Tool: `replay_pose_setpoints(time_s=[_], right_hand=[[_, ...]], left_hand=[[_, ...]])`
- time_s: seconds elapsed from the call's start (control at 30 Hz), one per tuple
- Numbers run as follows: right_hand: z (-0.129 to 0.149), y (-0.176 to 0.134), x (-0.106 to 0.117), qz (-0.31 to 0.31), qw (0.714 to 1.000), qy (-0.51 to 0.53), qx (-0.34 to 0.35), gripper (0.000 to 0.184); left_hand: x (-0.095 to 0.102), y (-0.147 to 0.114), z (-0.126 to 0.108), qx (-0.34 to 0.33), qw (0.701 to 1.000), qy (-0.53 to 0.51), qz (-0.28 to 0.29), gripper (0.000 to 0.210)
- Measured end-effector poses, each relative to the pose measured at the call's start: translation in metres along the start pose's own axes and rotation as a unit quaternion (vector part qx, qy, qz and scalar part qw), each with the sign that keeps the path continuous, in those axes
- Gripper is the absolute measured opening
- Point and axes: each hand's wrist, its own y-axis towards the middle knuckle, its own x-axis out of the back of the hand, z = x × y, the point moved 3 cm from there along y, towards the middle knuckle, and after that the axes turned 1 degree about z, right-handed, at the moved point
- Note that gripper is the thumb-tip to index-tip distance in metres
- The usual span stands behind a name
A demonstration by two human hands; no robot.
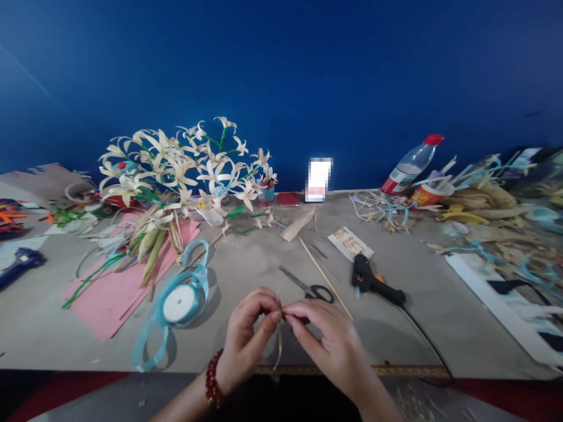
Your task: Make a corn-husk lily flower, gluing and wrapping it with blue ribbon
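My left hand [251, 323], with a dark red beaded bracelet at the wrist, is closed in a pinch over the table's front edge. My right hand [329, 335] pinches at the same spot, fingertips meeting the left ones. Between them is a thin pale strip [280, 347], looking like dried husk, its tail hanging down; the rest is hidden by the fingers. Just beyond the hands lie black scissors [308, 286] and a thin wooden stick [323, 274]. A black glue gun [373, 282] rests to the right, its cord running toward the front edge.
Blue ribbon on a spool [178, 303] and pink paper [105, 299] with husks lie left. White husk flowers [176, 161] stand behind. A tilted bottle [409, 167], a cup [433, 192] and a power strip [492, 302] are right. A husk piece [297, 226] lies mid-table.
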Motion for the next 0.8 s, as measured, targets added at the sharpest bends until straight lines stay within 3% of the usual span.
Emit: replay_pose_setpoints(time_s=[0.17,0.4,0.63,0.8], right_hand=[[0.000,-0.001,0.002,0.003,1.000,-0.010,0.003,0.015],[-0.002,-0.001,0.000,0.037,0.998,-0.045,-0.009,0.016],[-0.006,-0.003,-0.004,-0.008,0.998,-0.004,-0.063,0.013],[-0.009,-0.004,-0.004,0.018,0.991,0.035,-0.126,0.012]], left_hand=[[-0.004,0.001,0.007,0.073,0.990,-0.118,0.009,0.014],[-0.002,0.000,0.008,0.081,0.993,-0.083,0.034,0.015],[-0.002,0.002,0.000,0.010,1.000,0.024,0.017,0.012],[-0.004,0.001,-0.006,-0.102,0.986,0.130,-0.006,0.011]])
